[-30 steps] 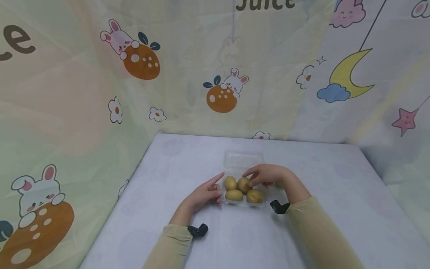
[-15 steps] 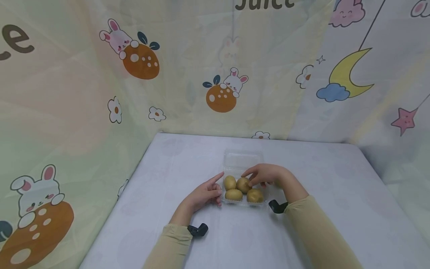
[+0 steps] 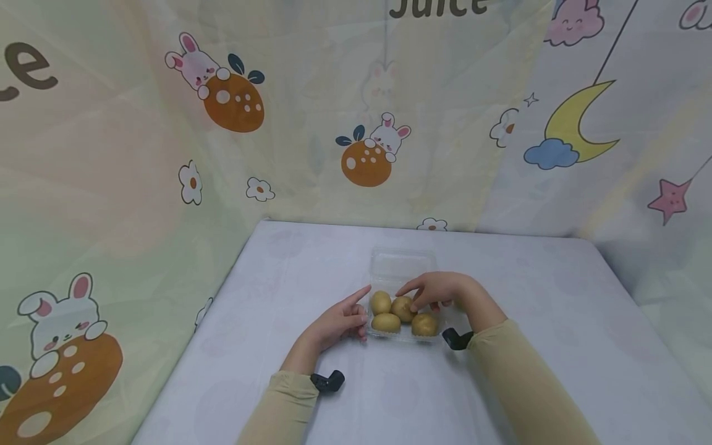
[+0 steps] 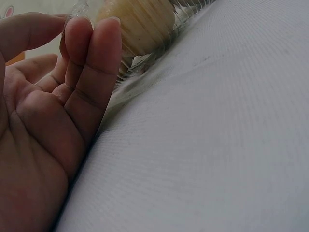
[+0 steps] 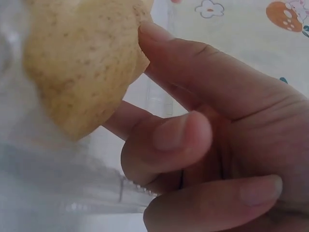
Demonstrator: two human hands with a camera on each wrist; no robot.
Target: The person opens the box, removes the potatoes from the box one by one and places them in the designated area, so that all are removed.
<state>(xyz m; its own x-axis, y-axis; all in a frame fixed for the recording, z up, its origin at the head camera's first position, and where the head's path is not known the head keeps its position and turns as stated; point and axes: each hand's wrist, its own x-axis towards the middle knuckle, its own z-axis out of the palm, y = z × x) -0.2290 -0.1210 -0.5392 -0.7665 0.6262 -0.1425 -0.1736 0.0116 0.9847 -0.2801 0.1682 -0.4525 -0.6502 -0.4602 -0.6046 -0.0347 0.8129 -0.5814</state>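
Observation:
Several yellow-brown potatoes sit in a clear plastic container (image 3: 389,337) whose hinged lid (image 3: 403,264) lies back behind it. My left hand (image 3: 337,322) pinches the container's left edge, its index finger stretched along that side. Over the back right of the container, my right hand (image 3: 442,289) has thumb and index finger on a middle potato (image 3: 402,309); its other fingers are curled. The right wrist view shows a speckled potato (image 5: 82,63) close up against the thumb. Two potatoes are in front, a left one (image 3: 386,322) and a right one (image 3: 425,324); another potato (image 3: 381,302) sits back left.
A white cloth covers the table (image 3: 378,395). Part of another yellowish round thing (image 3: 459,305) shows beside the right wrist, mostly hidden. A printed curtain (image 3: 311,123) with rabbits and oranges hangs behind and at the sides.
My right hand has shifted slightly left with its fingers at the middle potato. The front right potato has moved a little to the right, and the left hand stays in place.

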